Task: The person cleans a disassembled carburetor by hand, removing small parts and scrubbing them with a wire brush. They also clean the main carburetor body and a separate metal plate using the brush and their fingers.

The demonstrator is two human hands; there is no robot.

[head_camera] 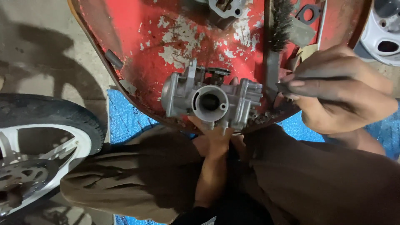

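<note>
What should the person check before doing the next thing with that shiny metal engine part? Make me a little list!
1. Left hand holds the carburetor from below: ok.
2. Carburetor's round opening faces the camera, unblocked: ok.
3. Right hand pinches something small at its fingertips: cannot tell what.
4. Wire brush lies within reach in the red tray: ok.
5. Tray is free of grit: not ok, chipped paint and debris show.
6. Gasket is undamaged: cannot tell.

Motorcycle repair workshop: wheel (37,141), carburetor (212,100), wire brush (280,25).
</note>
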